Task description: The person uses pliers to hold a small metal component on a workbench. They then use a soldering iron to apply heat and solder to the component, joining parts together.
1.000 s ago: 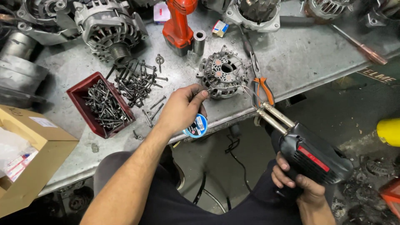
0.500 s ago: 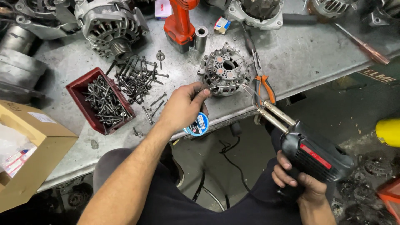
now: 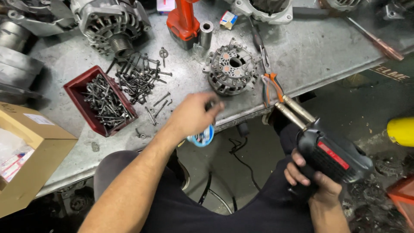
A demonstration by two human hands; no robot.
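Pulled back off the round alternator rectifier part (image 3: pixel 233 69) lying near the bench edge, left hand (image 3: pixel 194 114) now blurred, grip impossible to tell, right hand (image 3: pixel 308 181) clamped on the black soldering gun (image 3: pixel 332 155) below the bench.

Black soldering gun (image 3: pixel 334 157) with red stripe — dark red bin (image 3: pixel 76 88), grey bolts (image 3: pixel 105 101).

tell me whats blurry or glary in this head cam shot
Head view: the left hand is smeared by motion blur, fingertips soft; the right hand and black soldering gun look sharper; the round metal housing and red tray of screws are crisp; the metal bench shows soft overhead sheen, top right corner hazy.
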